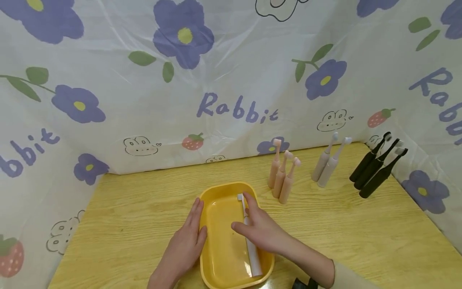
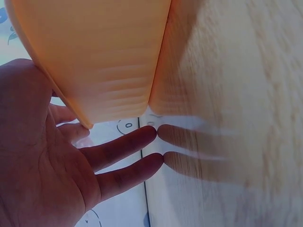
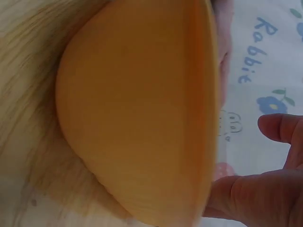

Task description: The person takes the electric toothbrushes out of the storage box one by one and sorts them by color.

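Note:
A yellow tray (image 1: pixel 221 237) stands on the wooden table, and a white electric toothbrush (image 1: pixel 254 257) lies lengthwise along its right inner side. My left hand (image 1: pixel 185 243) rests against the tray's left rim, thumb at the rim. In the left wrist view, two straight fingers of that left hand (image 2: pixel 52 151) reach below the rim, their tips at the tabletop. Over the tray's right rim is my right hand (image 1: pixel 261 230), covering the toothbrush's middle. Its index fingertip is beside the brush head and its thumb is spread apart, pointing left over the tray.
Upright at the back right stand several electric toothbrushes: a pink group (image 1: pixel 280 182), a grey pair (image 1: pixel 326 170) and a black group (image 1: pixel 375 170). A patterned cloth (image 1: pixel 238 80) hangs behind the table. A dark object (image 1: pixel 304 283) shows near the front edge, below my right forearm.

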`<act>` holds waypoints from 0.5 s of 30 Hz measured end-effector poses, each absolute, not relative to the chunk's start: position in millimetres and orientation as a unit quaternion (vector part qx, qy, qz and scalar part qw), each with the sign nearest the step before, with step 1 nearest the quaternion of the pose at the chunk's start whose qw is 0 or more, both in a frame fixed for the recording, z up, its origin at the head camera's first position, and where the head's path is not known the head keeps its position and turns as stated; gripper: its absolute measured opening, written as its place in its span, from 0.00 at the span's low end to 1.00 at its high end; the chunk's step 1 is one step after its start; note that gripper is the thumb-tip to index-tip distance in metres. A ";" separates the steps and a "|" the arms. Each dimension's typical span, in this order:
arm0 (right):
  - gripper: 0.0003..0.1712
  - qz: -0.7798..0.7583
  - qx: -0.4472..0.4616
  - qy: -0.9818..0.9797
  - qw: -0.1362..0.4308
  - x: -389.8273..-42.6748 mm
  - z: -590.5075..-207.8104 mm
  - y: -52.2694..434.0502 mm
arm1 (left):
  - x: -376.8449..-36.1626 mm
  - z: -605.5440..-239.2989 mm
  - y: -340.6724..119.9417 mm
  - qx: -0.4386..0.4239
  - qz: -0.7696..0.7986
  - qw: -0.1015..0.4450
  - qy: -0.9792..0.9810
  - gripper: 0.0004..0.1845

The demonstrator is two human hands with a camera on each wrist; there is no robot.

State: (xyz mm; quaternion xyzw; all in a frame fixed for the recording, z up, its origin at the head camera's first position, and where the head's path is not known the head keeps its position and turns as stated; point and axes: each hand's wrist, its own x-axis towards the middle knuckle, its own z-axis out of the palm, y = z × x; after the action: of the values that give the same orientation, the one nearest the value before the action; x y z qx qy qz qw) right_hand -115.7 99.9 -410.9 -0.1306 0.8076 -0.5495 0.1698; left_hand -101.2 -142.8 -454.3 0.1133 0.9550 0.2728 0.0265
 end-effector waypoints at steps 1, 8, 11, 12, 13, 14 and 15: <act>0.54 -0.544 -0.127 0.813 0.166 -117.1 -413.5 98.9 | -101.4 -454.1 -142.5 0.114 0.273 0.028 0.955 0.36; 0.53 -0.527 -0.116 0.825 0.166 -122.8 -425.9 93.2 | -101.1 -453.7 -141.9 0.116 0.271 0.024 0.955 0.36; 0.52 -0.548 -0.098 0.808 0.193 -122.5 -427.9 88.8 | -101.0 -454.1 -141.9 0.113 0.270 0.022 0.956 0.36; 0.51 -0.558 -0.092 0.799 0.203 -122.5 -428.7 86.8 | -101.0 -454.2 -141.7 0.113 0.271 0.022 0.956 0.36; 0.51 -0.567 -0.085 0.791 0.212 -122.4 -429.7 84.3 | -101.0 -454.1 -141.8 0.112 0.271 0.022 0.956 0.36; 0.50 -0.578 -0.078 0.781 0.222 -122.4 -430.6 81.6 | -101.0 -454.1 -141.8 0.112 0.270 0.021 0.956 0.36; 0.49 -0.591 -0.072 0.769 0.233 -122.3 -431.9 78.6 | -101.1 -454.0 -141.8 0.111 0.269 0.021 0.957 0.36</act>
State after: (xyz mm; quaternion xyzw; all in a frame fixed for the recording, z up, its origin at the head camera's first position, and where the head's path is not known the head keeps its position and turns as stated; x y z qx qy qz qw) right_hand -122.3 78.6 -431.9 -0.0719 0.7692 -0.5908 0.2326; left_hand -101.1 -141.8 -454.0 0.1108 0.9565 0.2689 0.0214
